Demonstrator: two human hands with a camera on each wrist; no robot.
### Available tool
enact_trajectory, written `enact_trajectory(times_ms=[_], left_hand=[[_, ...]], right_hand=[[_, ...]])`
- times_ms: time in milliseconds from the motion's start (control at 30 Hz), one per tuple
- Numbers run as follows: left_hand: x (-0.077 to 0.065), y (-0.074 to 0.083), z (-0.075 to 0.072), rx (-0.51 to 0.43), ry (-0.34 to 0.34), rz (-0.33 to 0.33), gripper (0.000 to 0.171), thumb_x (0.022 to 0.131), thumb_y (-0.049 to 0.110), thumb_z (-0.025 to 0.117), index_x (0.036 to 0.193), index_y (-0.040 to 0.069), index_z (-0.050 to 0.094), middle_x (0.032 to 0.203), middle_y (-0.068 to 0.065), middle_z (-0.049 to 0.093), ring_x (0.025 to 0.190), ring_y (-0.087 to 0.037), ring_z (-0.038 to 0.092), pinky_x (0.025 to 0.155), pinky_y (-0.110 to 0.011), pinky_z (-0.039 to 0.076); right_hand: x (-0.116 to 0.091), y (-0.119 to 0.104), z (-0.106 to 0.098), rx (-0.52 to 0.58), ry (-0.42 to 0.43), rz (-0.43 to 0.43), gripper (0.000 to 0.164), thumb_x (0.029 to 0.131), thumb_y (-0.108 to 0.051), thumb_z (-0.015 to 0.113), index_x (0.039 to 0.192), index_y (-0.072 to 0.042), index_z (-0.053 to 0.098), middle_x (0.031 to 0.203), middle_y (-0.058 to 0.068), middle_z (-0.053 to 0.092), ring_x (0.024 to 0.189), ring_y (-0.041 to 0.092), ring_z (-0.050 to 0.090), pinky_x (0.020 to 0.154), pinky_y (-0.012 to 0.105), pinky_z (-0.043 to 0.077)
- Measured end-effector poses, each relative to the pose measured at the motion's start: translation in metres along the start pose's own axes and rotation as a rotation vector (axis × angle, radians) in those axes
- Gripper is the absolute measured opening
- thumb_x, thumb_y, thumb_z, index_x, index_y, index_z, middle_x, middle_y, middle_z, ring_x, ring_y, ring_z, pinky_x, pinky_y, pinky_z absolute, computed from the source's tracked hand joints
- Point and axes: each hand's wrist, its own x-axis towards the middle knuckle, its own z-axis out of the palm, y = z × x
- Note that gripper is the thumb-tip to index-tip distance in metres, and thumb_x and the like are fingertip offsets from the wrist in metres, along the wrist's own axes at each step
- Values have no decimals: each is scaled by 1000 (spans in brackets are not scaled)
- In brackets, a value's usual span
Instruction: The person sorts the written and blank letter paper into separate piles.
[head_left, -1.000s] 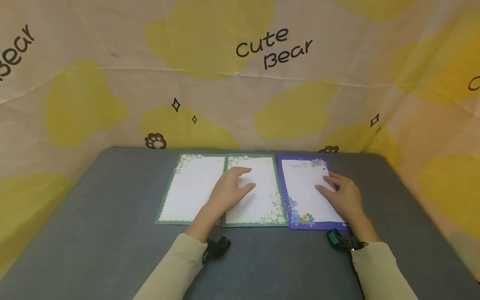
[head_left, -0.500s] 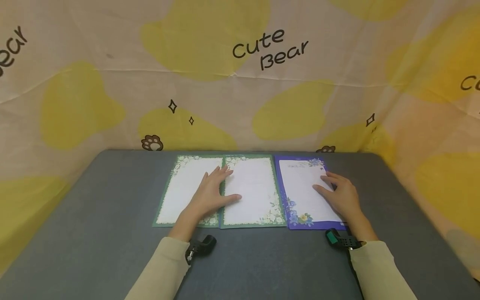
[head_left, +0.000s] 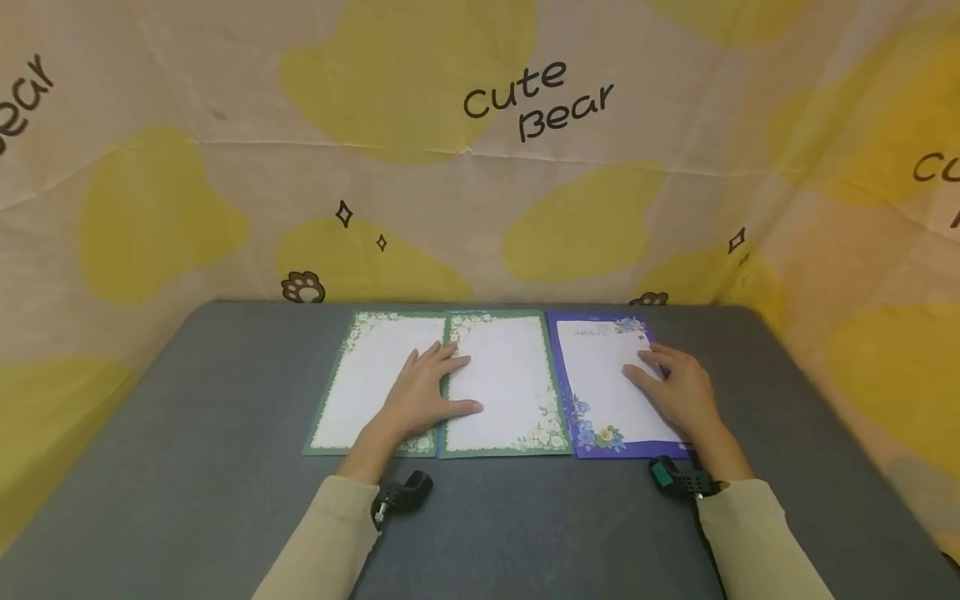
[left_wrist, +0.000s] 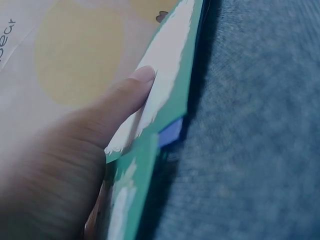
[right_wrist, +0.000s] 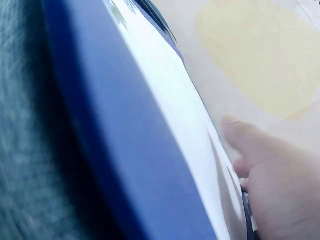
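Observation:
Three white sheets of paper with floral borders lie side by side: a left green-edged sheet (head_left: 375, 358), a middle green-edged sheet (head_left: 510, 383) and a purple-edged sheet (head_left: 603, 383) with faint writing near its top. My left hand (head_left: 420, 396) rests spread across the seam of the green pair, its thumb over the middle one. In the left wrist view that thumb (left_wrist: 122, 102) lies over the white page. At the right edge of the purple sheet is my right hand (head_left: 682, 396), fingers by the edge and thumb over the page. Its fingertips are partly hidden in the right wrist view.
The sheets lie on a dark grey table (head_left: 225, 500). A cloth backdrop (head_left: 420, 100) with yellow patches and lettering hangs behind and at the sides. A purple corner (left_wrist: 171, 132) shows under the green edges in the left wrist view.
My left hand has moved left from above the middle sheet and settled, fingers spread, over the seam of the green sheets. My right hand stays at the purple sheet's edge.

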Motion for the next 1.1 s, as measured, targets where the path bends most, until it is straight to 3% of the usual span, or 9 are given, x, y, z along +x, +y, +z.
enact_trajectory(times_ms=[100,233,367,500,667,833,1100], left_hand=[[-1,0,-1,-2,3,4,82,80,60,77,148,20,53,165,-7,36,157,-33,24,128,-60,11],[-1,-1,-2,7,-5,-6,83,80,62,76,149,21,53,165,-6,35,157,-32,23,128,-59,10],[-2,-3,-2,17,-5,-8,83,81,62,76,149,22,52,165,-6,35,157,-32,23,128,-59,10],[-2,-4,-1,34,7,5,82,81,62,75,149,21,53,165,-8,36,156,-34,24,127,-61,13],[-1,-4,1,68,1,-5,86,81,67,72,151,23,50,166,-7,33,157,-34,22,127,-61,11],[0,-4,3,104,4,-10,88,80,70,69,153,24,47,167,-8,31,157,-35,22,127,-62,12],[0,-3,3,140,-20,-45,98,78,76,66,156,24,41,169,-9,25,158,-35,18,127,-62,9]], right_hand=[[3,-8,-1,3,48,-37,57,95,-44,67,130,1,66,146,27,53,138,51,43,113,70,30],[6,-32,4,43,68,-149,50,93,-36,72,127,1,68,142,26,58,136,48,47,114,68,32],[3,-64,20,137,-40,-265,52,90,-34,76,130,-3,67,145,21,58,138,43,48,116,65,32],[-3,-87,40,128,-146,-382,60,87,-38,78,135,-5,64,149,18,55,143,40,44,118,64,33],[-12,-90,54,43,-217,-466,71,84,-42,80,142,-7,59,153,17,51,147,41,39,117,65,33],[-16,-84,57,-26,-230,-518,76,83,-46,79,145,-8,56,155,18,48,147,42,40,118,65,32],[-16,-86,56,-78,-279,-489,76,86,-52,75,146,-10,55,158,15,46,149,39,37,122,61,27]])
